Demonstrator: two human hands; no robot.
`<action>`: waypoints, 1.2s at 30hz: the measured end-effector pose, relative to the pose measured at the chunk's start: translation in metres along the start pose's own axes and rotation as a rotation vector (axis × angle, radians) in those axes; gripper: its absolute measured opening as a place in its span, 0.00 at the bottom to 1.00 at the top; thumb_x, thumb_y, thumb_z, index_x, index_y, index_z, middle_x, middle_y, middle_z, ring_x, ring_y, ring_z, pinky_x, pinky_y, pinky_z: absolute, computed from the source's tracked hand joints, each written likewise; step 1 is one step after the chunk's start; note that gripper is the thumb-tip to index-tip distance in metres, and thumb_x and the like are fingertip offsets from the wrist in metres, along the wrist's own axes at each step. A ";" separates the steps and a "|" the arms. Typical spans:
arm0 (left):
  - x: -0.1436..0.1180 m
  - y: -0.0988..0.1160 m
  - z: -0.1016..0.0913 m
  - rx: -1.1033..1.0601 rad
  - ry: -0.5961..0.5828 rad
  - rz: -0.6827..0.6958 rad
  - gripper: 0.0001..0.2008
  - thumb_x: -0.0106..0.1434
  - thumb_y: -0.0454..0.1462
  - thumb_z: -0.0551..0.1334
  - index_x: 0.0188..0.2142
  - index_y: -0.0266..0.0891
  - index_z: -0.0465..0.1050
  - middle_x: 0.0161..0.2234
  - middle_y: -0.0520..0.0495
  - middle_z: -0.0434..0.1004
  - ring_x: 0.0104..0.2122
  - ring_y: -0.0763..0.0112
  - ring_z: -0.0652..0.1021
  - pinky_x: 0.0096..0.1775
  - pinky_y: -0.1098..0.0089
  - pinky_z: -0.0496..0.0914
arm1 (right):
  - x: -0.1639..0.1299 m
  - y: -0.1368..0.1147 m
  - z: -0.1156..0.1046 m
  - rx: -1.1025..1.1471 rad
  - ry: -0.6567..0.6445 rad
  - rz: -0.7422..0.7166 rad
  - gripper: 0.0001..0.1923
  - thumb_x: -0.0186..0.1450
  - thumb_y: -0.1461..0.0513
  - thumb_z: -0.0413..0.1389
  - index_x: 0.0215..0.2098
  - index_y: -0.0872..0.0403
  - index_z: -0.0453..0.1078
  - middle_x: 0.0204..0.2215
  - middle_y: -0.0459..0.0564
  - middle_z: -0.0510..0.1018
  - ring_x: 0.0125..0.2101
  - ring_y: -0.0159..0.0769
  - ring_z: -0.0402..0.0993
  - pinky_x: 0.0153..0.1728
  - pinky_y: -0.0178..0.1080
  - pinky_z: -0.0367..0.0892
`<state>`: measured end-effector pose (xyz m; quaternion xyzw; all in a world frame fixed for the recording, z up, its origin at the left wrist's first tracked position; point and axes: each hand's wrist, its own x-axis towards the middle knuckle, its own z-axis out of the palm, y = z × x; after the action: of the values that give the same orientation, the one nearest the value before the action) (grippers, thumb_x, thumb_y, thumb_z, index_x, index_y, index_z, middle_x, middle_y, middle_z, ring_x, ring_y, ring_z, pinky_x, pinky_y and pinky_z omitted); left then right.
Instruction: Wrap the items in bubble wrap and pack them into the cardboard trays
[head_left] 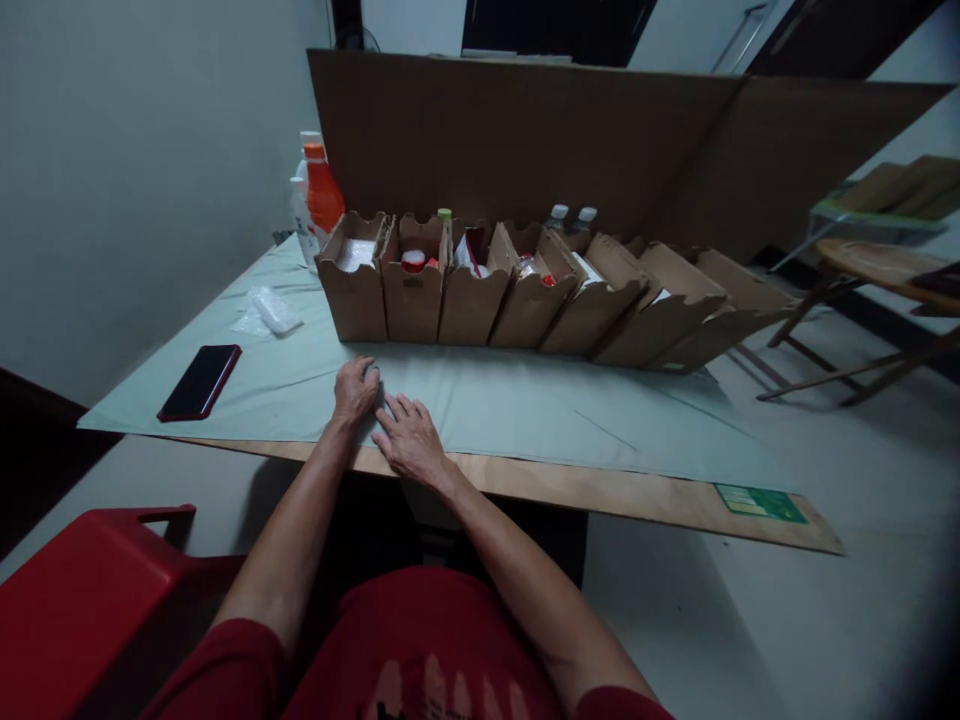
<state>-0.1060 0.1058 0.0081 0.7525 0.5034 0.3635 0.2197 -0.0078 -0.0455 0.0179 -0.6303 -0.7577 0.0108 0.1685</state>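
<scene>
My left hand [356,390] rests on the pale green cloth [510,400] near the table's front edge. Its fingers are curled in, and nothing shows in them. Just to its right lies my right hand [410,438], palm down with the fingers spread, holding nothing. The two hands are close together. Beyond them stands a row of several open cardboard bins [414,312], the right-hand ones leaning over to the right. A red-and-white item [413,261] shows in the second bin from the left, and a clear-wrapped item [357,254] in the leftmost.
A dark phone [200,383] lies at the left, with crumpled bubble wrap [271,311] behind it. An orange bottle [323,190] stands at the bins' left end. A tall cardboard panel [495,140] rises behind. A red stool [112,570] is at lower left, a wooden chair [877,265] at right.
</scene>
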 end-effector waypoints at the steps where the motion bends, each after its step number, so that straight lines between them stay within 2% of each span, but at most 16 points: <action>1: -0.001 0.000 0.000 0.001 0.003 -0.003 0.19 0.62 0.37 0.56 0.48 0.34 0.79 0.53 0.37 0.79 0.56 0.55 0.76 0.60 0.55 0.68 | 0.000 0.000 0.000 -0.006 0.000 -0.001 0.23 0.73 0.55 0.53 0.62 0.56 0.65 0.67 0.61 0.64 0.68 0.52 0.55 0.66 0.55 0.51; 6: -0.003 0.005 -0.002 0.034 0.033 -0.020 0.20 0.62 0.36 0.56 0.50 0.31 0.78 0.59 0.31 0.73 0.60 0.51 0.73 0.63 0.53 0.65 | 0.000 0.000 -0.004 -0.021 -0.007 0.008 0.22 0.73 0.55 0.52 0.62 0.54 0.66 0.67 0.59 0.64 0.67 0.51 0.56 0.65 0.54 0.53; 11: 0.018 0.015 -0.002 0.086 0.060 0.001 0.26 0.59 0.33 0.60 0.57 0.27 0.73 0.67 0.26 0.61 0.68 0.45 0.61 0.68 0.52 0.56 | -0.001 0.001 -0.005 -0.007 -0.005 0.009 0.23 0.73 0.55 0.52 0.63 0.55 0.66 0.66 0.60 0.65 0.67 0.51 0.56 0.65 0.54 0.54; 14: 0.035 0.019 0.006 0.095 0.065 -0.001 0.31 0.59 0.34 0.61 0.63 0.29 0.66 0.70 0.27 0.54 0.69 0.44 0.59 0.68 0.50 0.56 | -0.002 0.003 -0.003 0.012 0.008 0.005 0.24 0.73 0.55 0.53 0.64 0.55 0.66 0.67 0.59 0.65 0.67 0.51 0.56 0.66 0.53 0.53; 17: 0.046 0.017 0.019 0.082 0.059 -0.012 0.34 0.59 0.36 0.63 0.65 0.31 0.63 0.71 0.29 0.51 0.70 0.43 0.58 0.68 0.49 0.57 | -0.002 0.005 -0.003 0.033 -0.008 0.021 0.25 0.73 0.54 0.54 0.64 0.54 0.65 0.67 0.58 0.64 0.68 0.50 0.55 0.66 0.53 0.53; 20: 0.047 0.012 0.029 0.058 0.068 -0.019 0.33 0.60 0.37 0.62 0.65 0.32 0.62 0.71 0.30 0.52 0.70 0.43 0.58 0.68 0.49 0.56 | -0.003 0.006 -0.004 0.054 -0.019 0.029 0.25 0.73 0.54 0.54 0.65 0.54 0.65 0.68 0.58 0.64 0.68 0.50 0.55 0.66 0.54 0.53; 25: 0.041 0.004 0.035 -0.006 0.121 -0.022 0.27 0.60 0.39 0.62 0.58 0.31 0.70 0.66 0.28 0.60 0.67 0.43 0.63 0.68 0.49 0.57 | -0.002 0.007 -0.005 0.082 -0.025 0.040 0.26 0.72 0.54 0.55 0.65 0.54 0.65 0.68 0.59 0.63 0.68 0.50 0.54 0.67 0.54 0.52; 28: 0.047 -0.003 0.030 -0.057 0.213 -0.052 0.30 0.59 0.37 0.62 0.61 0.32 0.65 0.69 0.29 0.54 0.69 0.45 0.58 0.69 0.50 0.54 | -0.002 0.008 -0.005 0.099 -0.027 0.040 0.25 0.72 0.54 0.56 0.65 0.55 0.65 0.68 0.59 0.64 0.68 0.50 0.54 0.66 0.55 0.52; 30: 0.060 -0.010 0.021 -0.094 0.280 -0.080 0.36 0.58 0.36 0.62 0.65 0.31 0.58 0.71 0.29 0.48 0.71 0.46 0.53 0.70 0.50 0.50 | -0.002 0.009 -0.006 0.112 -0.029 0.038 0.25 0.72 0.55 0.56 0.64 0.54 0.66 0.68 0.59 0.64 0.68 0.50 0.54 0.66 0.55 0.52; 32: 0.080 -0.018 0.012 -0.184 0.351 -0.109 0.42 0.55 0.35 0.64 0.68 0.30 0.52 0.72 0.29 0.45 0.72 0.47 0.50 0.71 0.52 0.47 | -0.003 0.009 -0.007 0.122 -0.034 0.039 0.25 0.71 0.55 0.56 0.64 0.54 0.66 0.68 0.59 0.64 0.68 0.50 0.54 0.66 0.55 0.52; 34: 0.101 -0.027 0.006 -0.291 0.403 -0.135 0.45 0.54 0.35 0.64 0.69 0.30 0.48 0.71 0.29 0.49 0.72 0.49 0.52 0.71 0.54 0.48 | -0.003 0.009 -0.008 0.128 -0.038 0.039 0.25 0.71 0.55 0.56 0.64 0.54 0.66 0.67 0.59 0.64 0.68 0.50 0.54 0.66 0.55 0.52; 36: 0.116 -0.035 0.007 -0.366 0.405 -0.137 0.44 0.55 0.35 0.63 0.69 0.32 0.47 0.67 0.31 0.59 0.69 0.52 0.61 0.69 0.55 0.56 | -0.003 0.009 -0.008 0.133 -0.040 0.044 0.25 0.71 0.54 0.57 0.63 0.54 0.66 0.67 0.59 0.64 0.68 0.50 0.54 0.66 0.55 0.52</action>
<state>-0.0947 0.2260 0.0170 0.5762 0.5128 0.5758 0.2710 0.0031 -0.0485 0.0226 -0.6341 -0.7444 0.0773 0.1944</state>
